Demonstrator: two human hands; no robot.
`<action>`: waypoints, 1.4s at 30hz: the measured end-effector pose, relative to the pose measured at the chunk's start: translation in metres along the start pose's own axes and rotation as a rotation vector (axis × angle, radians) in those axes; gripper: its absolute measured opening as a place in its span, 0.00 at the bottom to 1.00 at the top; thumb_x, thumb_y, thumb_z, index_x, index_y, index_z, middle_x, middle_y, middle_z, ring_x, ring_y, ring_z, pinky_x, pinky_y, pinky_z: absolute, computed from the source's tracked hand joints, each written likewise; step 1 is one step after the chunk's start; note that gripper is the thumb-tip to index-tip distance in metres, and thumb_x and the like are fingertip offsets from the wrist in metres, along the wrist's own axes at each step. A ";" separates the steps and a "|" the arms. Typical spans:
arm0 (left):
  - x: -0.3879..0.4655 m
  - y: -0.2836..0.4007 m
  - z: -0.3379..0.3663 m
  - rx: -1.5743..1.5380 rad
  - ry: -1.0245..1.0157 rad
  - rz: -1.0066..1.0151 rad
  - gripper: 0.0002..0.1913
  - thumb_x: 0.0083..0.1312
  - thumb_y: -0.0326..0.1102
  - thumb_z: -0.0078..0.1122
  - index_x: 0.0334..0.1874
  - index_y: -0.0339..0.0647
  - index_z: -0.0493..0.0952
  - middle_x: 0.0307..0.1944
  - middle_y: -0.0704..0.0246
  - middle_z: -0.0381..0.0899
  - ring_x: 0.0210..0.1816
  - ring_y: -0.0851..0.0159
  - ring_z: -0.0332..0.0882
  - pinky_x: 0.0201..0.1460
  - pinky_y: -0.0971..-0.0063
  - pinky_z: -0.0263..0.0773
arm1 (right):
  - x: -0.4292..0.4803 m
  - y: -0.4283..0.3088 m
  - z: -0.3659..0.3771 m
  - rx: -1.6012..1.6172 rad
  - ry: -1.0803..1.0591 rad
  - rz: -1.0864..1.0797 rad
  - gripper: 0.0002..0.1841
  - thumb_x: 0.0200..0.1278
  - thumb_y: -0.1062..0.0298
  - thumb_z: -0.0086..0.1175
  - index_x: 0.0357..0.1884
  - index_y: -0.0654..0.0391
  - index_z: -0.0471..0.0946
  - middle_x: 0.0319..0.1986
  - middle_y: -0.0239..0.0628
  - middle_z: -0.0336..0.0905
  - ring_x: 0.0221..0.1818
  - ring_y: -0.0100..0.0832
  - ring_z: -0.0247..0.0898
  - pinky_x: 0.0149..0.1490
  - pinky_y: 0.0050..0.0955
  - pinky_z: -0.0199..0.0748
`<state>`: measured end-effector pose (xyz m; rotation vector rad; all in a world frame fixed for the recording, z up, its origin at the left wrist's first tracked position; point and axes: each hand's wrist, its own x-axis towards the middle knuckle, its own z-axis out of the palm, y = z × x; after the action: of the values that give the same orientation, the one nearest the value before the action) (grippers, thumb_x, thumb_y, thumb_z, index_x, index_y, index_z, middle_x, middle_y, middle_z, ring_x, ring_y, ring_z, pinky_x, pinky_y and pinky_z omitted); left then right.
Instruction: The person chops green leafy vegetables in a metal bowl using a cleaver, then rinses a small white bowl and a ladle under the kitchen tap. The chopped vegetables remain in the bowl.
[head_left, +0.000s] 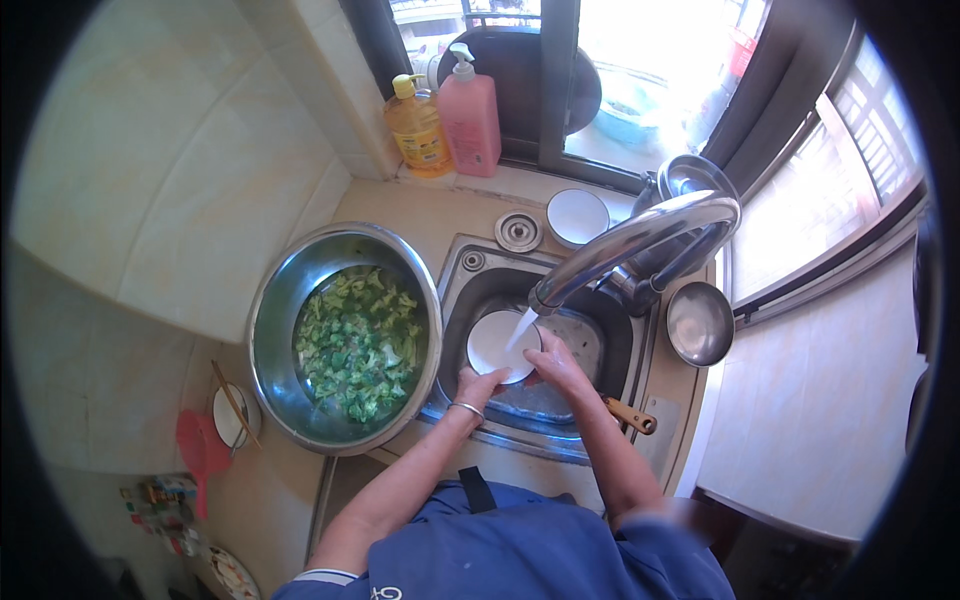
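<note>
A white bowl (491, 341) is held between both hands over the stainless steel sink (615, 330). Water runs into it from the curved chrome faucet (622, 244). My left hand (480, 386) grips the near left rim, with a bracelet on its wrist. On the near right rim is my right hand (553, 360), its thumb over the edge. The fingers beneath the bowl are mostly hidden. A wooden-handled tool (630, 415) rests at the right side of the sink, its working end hidden by my right forearm.
Left of the sink stands a large metal basin (262, 330) of broccoli pieces in water. Behind are a sink strainer (518, 231), another white bowl (577, 216), and yellow (420, 139) and pink (470, 124) pump bottles. A metal bowl (700, 324) sits right; a pink scoop (201, 446) lies left.
</note>
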<state>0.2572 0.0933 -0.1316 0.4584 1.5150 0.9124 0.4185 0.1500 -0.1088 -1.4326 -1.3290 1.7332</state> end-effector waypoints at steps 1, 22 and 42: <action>-0.001 -0.001 0.001 -0.045 -0.021 -0.037 0.23 0.52 0.31 0.71 0.51 0.38 0.76 0.42 0.69 0.82 0.41 0.68 0.81 0.39 0.77 0.76 | 0.000 0.002 -0.002 0.007 -0.037 0.052 0.22 0.56 0.71 0.49 0.55 0.62 0.71 0.33 0.46 0.81 0.25 0.37 0.81 0.25 0.30 0.79; 0.019 -0.029 -0.035 -0.910 -0.212 -0.288 0.35 0.61 0.11 0.36 0.72 0.40 0.49 0.63 0.42 0.63 0.63 0.42 0.68 0.60 0.61 0.75 | 0.054 -0.090 -0.068 -0.647 0.775 -0.781 0.13 0.56 0.71 0.53 0.43 0.62 0.75 0.38 0.55 0.76 0.43 0.54 0.73 0.47 0.45 0.72; 0.031 0.049 0.042 -0.888 -0.313 -0.263 0.15 0.71 0.22 0.41 0.59 0.33 0.65 0.57 0.47 0.71 0.60 0.48 0.72 0.59 0.59 0.76 | 0.020 -0.070 -0.063 -0.312 0.518 -0.565 0.09 0.60 0.67 0.54 0.32 0.65 0.79 0.30 0.55 0.80 0.34 0.55 0.76 0.43 0.46 0.74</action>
<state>0.2814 0.1578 -0.1117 -0.2355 0.7456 1.1305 0.4585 0.2161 -0.0509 -1.3565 -1.5423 0.7552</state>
